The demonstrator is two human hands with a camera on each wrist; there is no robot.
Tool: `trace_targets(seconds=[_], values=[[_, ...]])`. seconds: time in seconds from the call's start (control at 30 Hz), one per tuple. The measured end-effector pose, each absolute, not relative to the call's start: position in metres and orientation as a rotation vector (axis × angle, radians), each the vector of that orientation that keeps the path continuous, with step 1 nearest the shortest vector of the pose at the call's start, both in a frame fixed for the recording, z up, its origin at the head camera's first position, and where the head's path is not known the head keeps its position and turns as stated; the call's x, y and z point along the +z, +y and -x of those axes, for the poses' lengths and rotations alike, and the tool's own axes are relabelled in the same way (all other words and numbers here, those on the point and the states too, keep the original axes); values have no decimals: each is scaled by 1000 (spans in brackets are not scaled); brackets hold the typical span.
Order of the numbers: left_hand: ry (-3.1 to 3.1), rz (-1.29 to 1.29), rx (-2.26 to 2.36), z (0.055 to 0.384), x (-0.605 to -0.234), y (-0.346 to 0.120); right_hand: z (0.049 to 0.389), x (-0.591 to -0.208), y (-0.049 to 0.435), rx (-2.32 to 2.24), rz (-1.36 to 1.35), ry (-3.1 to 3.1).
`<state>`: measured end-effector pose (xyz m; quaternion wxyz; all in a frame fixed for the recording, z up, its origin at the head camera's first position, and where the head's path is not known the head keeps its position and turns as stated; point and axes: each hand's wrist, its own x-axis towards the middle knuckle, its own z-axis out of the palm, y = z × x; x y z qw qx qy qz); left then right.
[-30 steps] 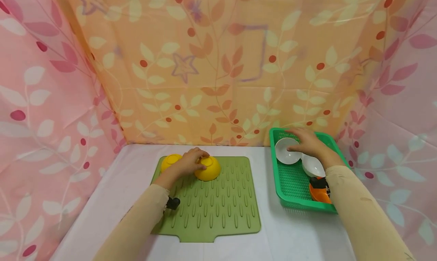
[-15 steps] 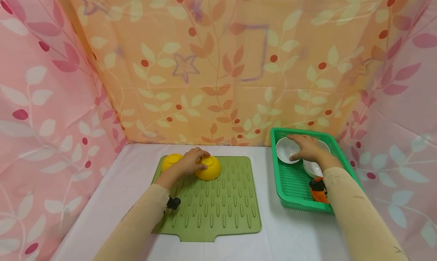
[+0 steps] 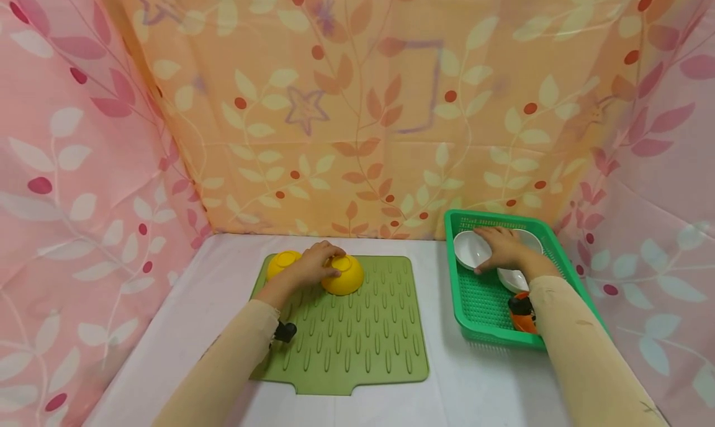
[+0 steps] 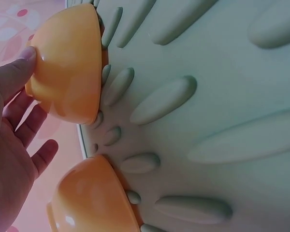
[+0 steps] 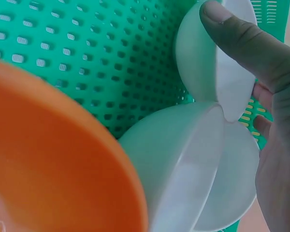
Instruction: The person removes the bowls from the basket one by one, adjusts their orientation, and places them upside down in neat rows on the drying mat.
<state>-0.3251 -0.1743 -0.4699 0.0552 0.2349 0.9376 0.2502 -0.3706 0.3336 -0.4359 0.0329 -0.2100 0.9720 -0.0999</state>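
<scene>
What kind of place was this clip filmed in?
Probably a small staged booth, not a working kitchen: floral cloth hangs on three sides of a white tabletop, which carries a ribbed green mat and a green basket of bowls.

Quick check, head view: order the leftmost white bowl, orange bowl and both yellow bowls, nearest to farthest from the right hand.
From the right hand:
1. Leftmost white bowl: at its fingers, back left in the green basket.
2. Orange bowl: toward the basket's near edge.
3. Right yellow bowl: on the mat, at the left hand.
4. Left yellow bowl: mat's back left corner.
</scene>
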Motion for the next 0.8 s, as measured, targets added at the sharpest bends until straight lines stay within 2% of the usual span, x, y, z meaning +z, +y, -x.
trace_targets(seconds=[0.27, 0.8], values=[[2835, -714, 778, 324, -469, -174, 373, -438, 330, -238, 612, 3014], [2831, -697, 811, 323, -471, -176, 369, -422, 330, -474, 525, 3169]])
